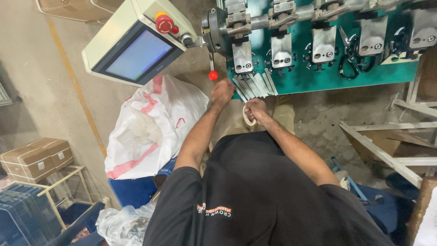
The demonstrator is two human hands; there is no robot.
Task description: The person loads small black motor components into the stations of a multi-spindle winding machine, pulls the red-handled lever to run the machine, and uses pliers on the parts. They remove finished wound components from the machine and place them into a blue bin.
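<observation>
Two hands work close together at the near edge of a green machine bed [318,77]. The left hand [222,93] is curled into a loose fist, knuckles up, touching the near end of a fan of pale flat strips [255,85]; whether it actually pinches one of them cannot be told from this angle. The right hand [255,109] sits just beside and below it, fingers closed around a small whitish loop [248,119] that hangs from the grip under the bed's edge.

The strips lie spread on the green surface, slanting up toward a grey metal clamp block [242,57] — the first of a row of like blocks hung from a horizontal shaft [291,16] along the top of the bed. A lever with a red ball knob [213,75] hangs just left of the left hand. Further left and above, a cream control box [136,41] carries a pale blue screen and a red mushroom button [164,23]. Below it, on the concrete floor, stands a big white sack with pink stripes [152,127]; cardboard boxes [36,159] rest well apart at the far left. Black scissors [348,59] hang on the bed to the right.
</observation>
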